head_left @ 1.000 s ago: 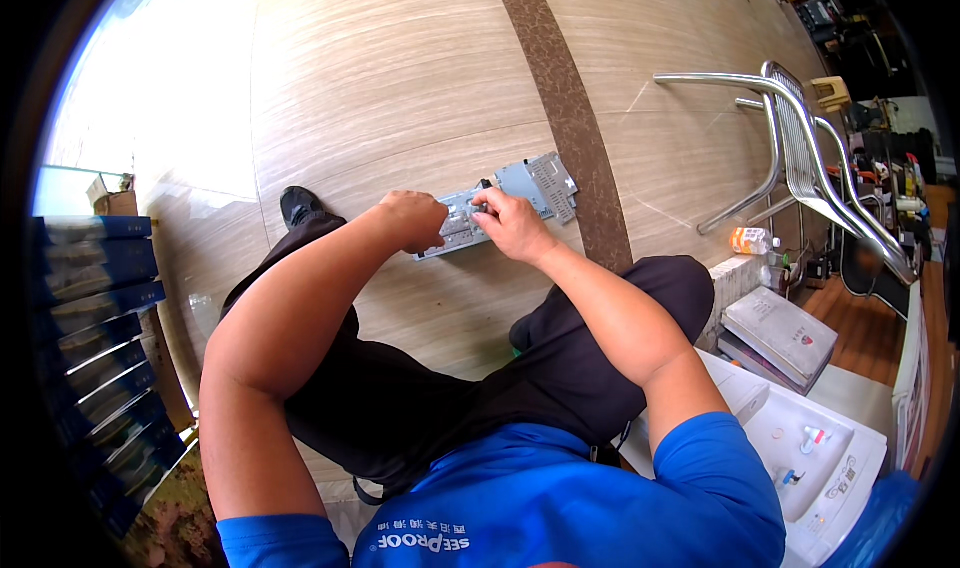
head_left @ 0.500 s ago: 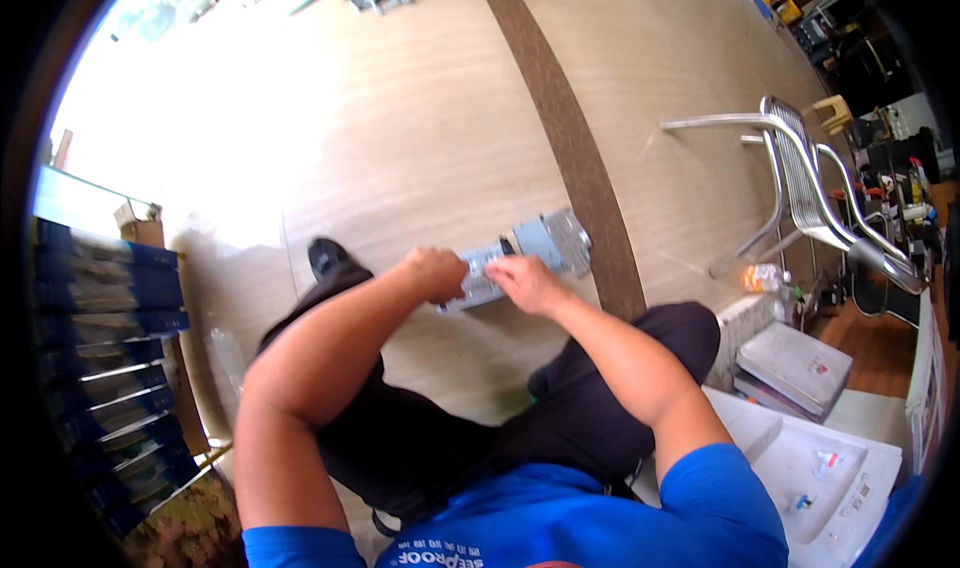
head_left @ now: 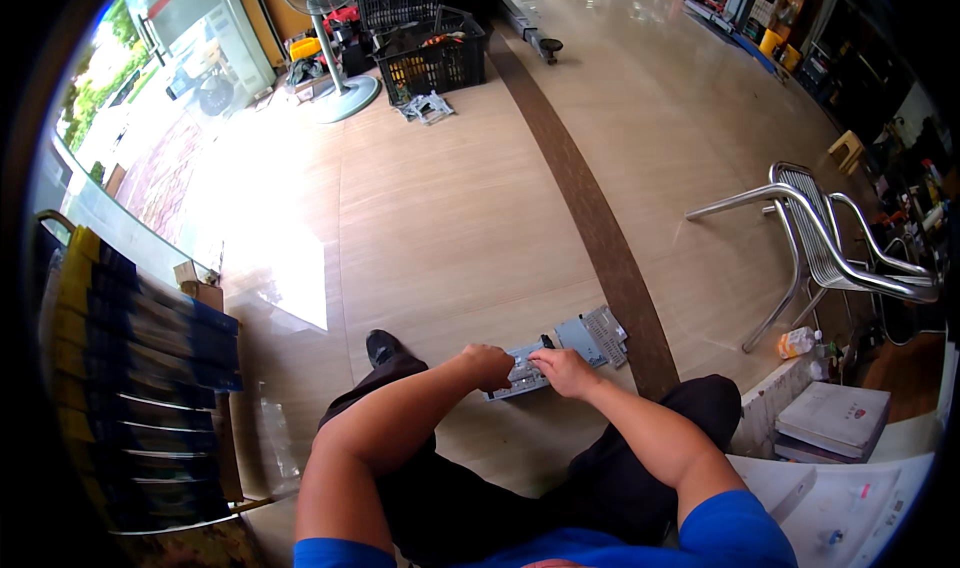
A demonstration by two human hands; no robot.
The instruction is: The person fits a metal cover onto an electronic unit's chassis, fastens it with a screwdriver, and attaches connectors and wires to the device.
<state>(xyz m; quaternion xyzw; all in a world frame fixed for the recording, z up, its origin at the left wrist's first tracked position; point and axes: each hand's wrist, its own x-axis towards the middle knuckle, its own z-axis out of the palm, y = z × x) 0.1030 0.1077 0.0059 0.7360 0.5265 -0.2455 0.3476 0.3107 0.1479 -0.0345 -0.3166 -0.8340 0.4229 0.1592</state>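
Workpiece location: the metal case (head_left: 524, 371) lies on the floor (head_left: 470, 258) between and ahead of the knees. A light blue plate (head_left: 579, 339) lies at its right end, with a slotted grey piece (head_left: 606, 336) beyond; whether they are joined cannot be told.

Left hand (head_left: 488, 367): curled over the left end of the case; its fingertips are hidden, so a grip cannot be confirmed. Right hand (head_left: 564, 371): thumb and fingertips drawn together above the case; what they grasp, if anything, is too small to tell.

Recommended handling: brace the case flat with the left hand. Apply light, controlled force with the right fingertips. Avoid prying sideways, which could bend thin metal or slide the case. Watch for sharp edges against bare skin.
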